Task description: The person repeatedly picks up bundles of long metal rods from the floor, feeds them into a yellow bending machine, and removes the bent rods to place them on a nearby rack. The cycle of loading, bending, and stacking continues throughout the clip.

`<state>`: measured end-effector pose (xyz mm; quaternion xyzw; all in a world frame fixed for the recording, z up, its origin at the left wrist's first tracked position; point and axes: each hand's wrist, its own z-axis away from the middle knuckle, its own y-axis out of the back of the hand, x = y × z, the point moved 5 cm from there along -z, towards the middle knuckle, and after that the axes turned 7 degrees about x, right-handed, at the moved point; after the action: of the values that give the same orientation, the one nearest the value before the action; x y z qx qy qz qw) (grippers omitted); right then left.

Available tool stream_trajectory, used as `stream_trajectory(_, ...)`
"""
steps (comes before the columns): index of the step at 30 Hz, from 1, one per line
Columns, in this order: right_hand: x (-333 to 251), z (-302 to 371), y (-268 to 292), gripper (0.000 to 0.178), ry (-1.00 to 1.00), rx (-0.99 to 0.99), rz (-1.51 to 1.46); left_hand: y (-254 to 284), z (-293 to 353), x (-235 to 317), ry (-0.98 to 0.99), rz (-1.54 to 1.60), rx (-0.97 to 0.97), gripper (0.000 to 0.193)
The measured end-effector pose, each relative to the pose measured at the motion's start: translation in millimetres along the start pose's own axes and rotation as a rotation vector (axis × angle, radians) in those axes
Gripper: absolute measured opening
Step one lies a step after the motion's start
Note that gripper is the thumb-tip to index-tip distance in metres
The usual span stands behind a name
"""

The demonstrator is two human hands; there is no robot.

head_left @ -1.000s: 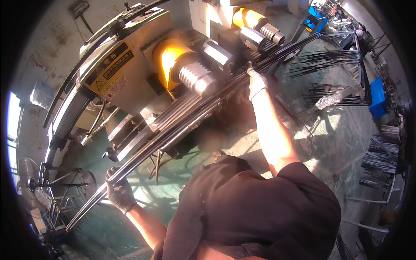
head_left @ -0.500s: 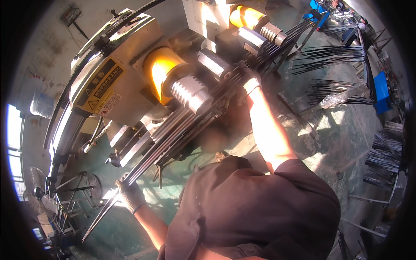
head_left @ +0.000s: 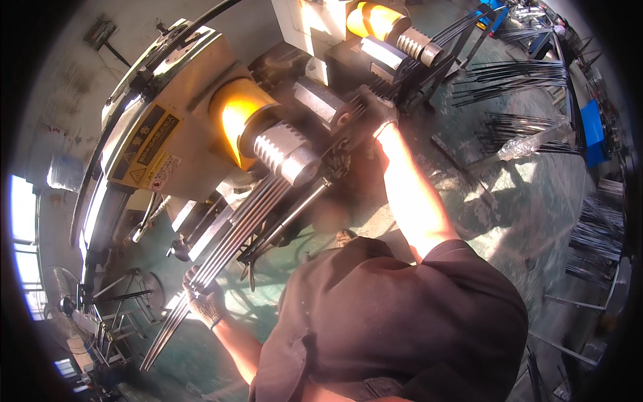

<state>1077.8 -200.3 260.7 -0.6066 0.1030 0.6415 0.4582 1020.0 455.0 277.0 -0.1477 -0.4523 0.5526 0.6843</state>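
Observation:
Several long thin metal rods [head_left: 242,230] lie side by side in a slanting row, running from lower left up under the machine's toothed metal cylinder [head_left: 287,149]. My left hand [head_left: 205,300], in a knitted glove, is closed around the rods close to their lower-left ends, which stick out past it. Also gloved, my right hand [head_left: 379,110] is closed over the rods farther up, beside a grey metal block [head_left: 323,102]. Its fingertips are partly hidden there.
A large machine with a yellow collar [head_left: 242,110] fills the upper left; a second yellow unit [head_left: 375,21] stands beyond it. Bundles of dark rods [head_left: 512,80] rest on racks at the right. A fan [head_left: 61,288] is at far left. Green floor [head_left: 268,291] shows below the machine.
The rods between my hands have gone from a thick, crossed bundle to a flatter, more even row. Both hands keep their hold. The machine sits slightly farther left in the view.

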Motion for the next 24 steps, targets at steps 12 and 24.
stream_trajectory(12, -13, -5, -4, 0.038, 0.014, 0.022, 0.210, 22, -51, 11, -0.836, -1.101, -0.417, 0.019)
stream_trajectory(24, -6, 50, -21, 0.011, 0.691, 0.064, 0.967, -38, -11, -50, -0.962, -1.294, -0.475, 0.032)
